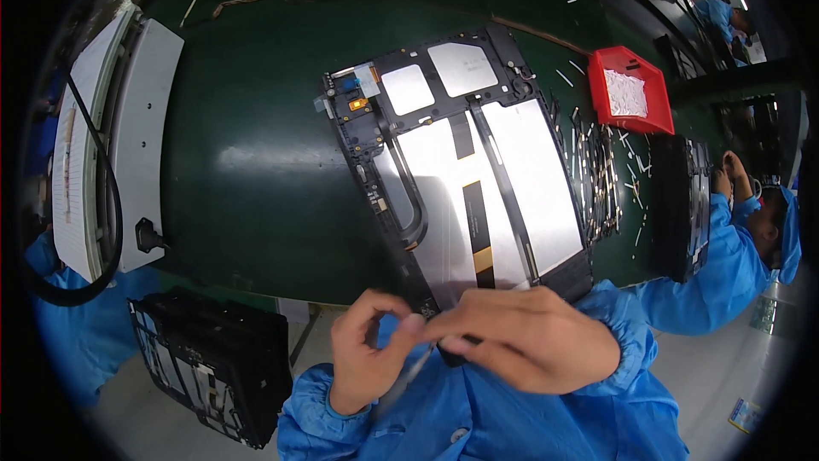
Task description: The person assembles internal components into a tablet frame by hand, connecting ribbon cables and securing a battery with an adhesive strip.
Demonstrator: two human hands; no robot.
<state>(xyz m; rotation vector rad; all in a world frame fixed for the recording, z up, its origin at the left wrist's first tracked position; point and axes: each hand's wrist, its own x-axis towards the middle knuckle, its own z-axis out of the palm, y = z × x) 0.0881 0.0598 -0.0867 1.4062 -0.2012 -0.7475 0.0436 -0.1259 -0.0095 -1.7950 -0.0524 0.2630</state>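
Observation:
In front of me on the green table lies a flat black device housing (388,128) with silver metal panels (537,179), a dark strip down the middle and small orange and blue parts at its upper left. My left hand (367,354) is over the housing's near edge, thumb and index finger pinched together. My right hand (533,337) reaches across from the right, fingers closed, its fingertips meeting those of the left. A blurred pale streak (414,376) shows below the fingertips. Whatever the fingers pinch is too small and hidden to name.
A red bin (662,107) of small white pieces stands at far right. Beside the housing lie many thin strips (601,179). More housings are stacked at right (682,205) and lower left (217,359). A white casing with a black cable (158,120) stands left. A co-worker (717,265) sits right.

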